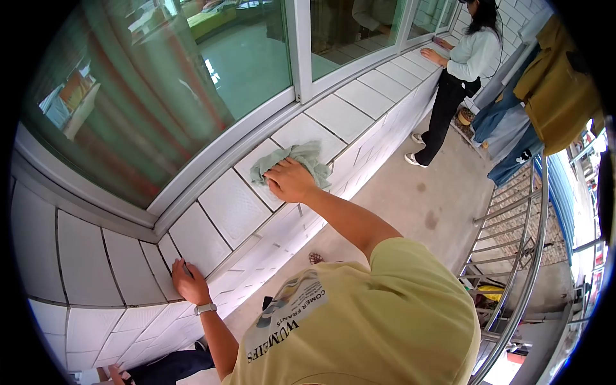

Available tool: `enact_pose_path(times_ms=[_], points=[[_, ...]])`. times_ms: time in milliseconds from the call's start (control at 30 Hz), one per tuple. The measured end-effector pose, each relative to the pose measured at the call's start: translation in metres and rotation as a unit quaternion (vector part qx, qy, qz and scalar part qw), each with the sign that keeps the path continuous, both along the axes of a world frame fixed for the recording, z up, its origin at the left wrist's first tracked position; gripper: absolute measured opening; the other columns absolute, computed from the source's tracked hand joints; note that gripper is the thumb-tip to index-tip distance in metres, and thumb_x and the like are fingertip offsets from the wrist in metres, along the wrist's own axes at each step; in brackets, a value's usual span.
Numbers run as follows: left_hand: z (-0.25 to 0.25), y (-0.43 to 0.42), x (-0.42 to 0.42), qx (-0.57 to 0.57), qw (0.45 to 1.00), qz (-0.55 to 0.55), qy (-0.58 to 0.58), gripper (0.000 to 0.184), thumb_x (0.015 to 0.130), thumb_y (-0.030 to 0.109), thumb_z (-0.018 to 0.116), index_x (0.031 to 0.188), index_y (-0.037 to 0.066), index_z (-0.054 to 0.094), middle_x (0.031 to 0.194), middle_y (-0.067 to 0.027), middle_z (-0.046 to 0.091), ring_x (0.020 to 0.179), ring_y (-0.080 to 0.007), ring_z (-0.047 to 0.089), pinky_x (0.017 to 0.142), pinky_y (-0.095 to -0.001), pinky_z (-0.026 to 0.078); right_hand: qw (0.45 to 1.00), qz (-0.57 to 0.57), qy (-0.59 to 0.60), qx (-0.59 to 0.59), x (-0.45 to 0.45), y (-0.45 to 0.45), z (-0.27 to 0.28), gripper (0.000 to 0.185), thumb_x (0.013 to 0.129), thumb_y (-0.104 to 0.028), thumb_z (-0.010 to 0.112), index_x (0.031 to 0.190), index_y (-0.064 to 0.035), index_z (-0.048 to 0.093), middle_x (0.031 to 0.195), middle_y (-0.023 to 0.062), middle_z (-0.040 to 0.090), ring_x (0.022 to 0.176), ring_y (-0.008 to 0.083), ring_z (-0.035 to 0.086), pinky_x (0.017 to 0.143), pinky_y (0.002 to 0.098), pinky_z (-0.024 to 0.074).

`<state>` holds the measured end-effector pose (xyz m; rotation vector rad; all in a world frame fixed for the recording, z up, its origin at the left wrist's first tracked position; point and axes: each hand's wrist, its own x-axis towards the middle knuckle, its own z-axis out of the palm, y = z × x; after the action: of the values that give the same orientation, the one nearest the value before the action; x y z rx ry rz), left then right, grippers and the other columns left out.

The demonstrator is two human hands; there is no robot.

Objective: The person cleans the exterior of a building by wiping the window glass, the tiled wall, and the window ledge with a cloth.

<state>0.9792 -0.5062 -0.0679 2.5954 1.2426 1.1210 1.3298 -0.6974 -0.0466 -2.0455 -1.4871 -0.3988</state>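
Note:
My right hand [292, 180] presses a pale green cloth [307, 154] onto the white-tiled window ledge [235, 204]. The cloth is bunched under and around my fingers, and it spreads over the dark joints between the tiles. My left hand [190, 283], with a watch [205, 308] on its wrist, rests at the ledge's front edge near the corner. Its fingers are curled, and a small dark thing shows between them, too unclear to name.
A sliding window [244, 58] in a metal frame runs behind the ledge. Farther along, another person [471, 54] has both hands on the ledge. Clothes [552, 83] hang at the right above a metal railing [529, 256]. Someone's dark-clothed leg [170, 368] shows at lower left.

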Motion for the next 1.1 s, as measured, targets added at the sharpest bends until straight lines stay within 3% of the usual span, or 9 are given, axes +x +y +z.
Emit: enact_pose_path(times_ms=[533, 567, 933, 1100], points=[[0.004, -0.004, 0.002, -0.012, 0.999, 0.021, -0.046, 0.021, 0.085, 0.013, 0.054, 0.093, -0.002, 0.067, 0.106, -0.0181, 0.066, 0.101, -0.0352, 0.062, 0.089, -0.0425, 0.048, 0.999, -0.045, -0.012, -0.004, -0.006, 0.001, 0.001, 0.022, 0.084, -0.022, 0.054, 0.096, -0.0112, 0.069, 0.094, 0.0049, 0.067, 0.096, 0.0239, 0.059, 0.097, 0.0392, 0.0404], [0.005, -0.004, 0.003, 0.012, 0.998, 0.018, -0.058, 0.019, 0.085, 0.012, 0.054, 0.090, -0.002, 0.067, 0.103, -0.0176, 0.067, 0.099, -0.0351, 0.063, 0.087, -0.0426, 0.049, 0.999, -0.040, -0.029, 0.016, -0.006, 0.002, 0.000, 0.022, 0.083, -0.021, 0.056, 0.097, -0.0103, 0.068, 0.092, 0.0076, 0.067, 0.093, 0.0258, 0.059, 0.092, 0.0398, 0.0427], [0.010, -0.008, 0.000, -0.005, 0.997, 0.013, -0.075, 0.015, 0.084, 0.011, 0.054, 0.088, 0.000, 0.064, 0.102, -0.0163, 0.067, 0.100, -0.0352, 0.061, 0.086, -0.0433, 0.048, 0.998, -0.031, -0.038, 0.029, -0.004, 0.004, -0.004, 0.020, 0.082, -0.021, 0.056, 0.094, -0.0105, 0.069, 0.089, 0.0069, 0.067, 0.090, 0.0256, 0.059, 0.091, 0.0408, 0.0425], [0.009, -0.009, 0.003, 0.002, 0.997, 0.018, -0.075, 0.016, 0.085, 0.012, 0.054, 0.090, 0.000, 0.063, 0.103, -0.0168, 0.067, 0.099, -0.0356, 0.061, 0.087, -0.0433, 0.048, 0.998, -0.042, -0.026, 0.041, -0.006, 0.001, -0.002, 0.017, 0.080, -0.019, 0.058, 0.091, -0.0101, 0.069, 0.085, 0.0078, 0.066, 0.085, 0.0287, 0.060, 0.082, 0.0409, 0.0457]])
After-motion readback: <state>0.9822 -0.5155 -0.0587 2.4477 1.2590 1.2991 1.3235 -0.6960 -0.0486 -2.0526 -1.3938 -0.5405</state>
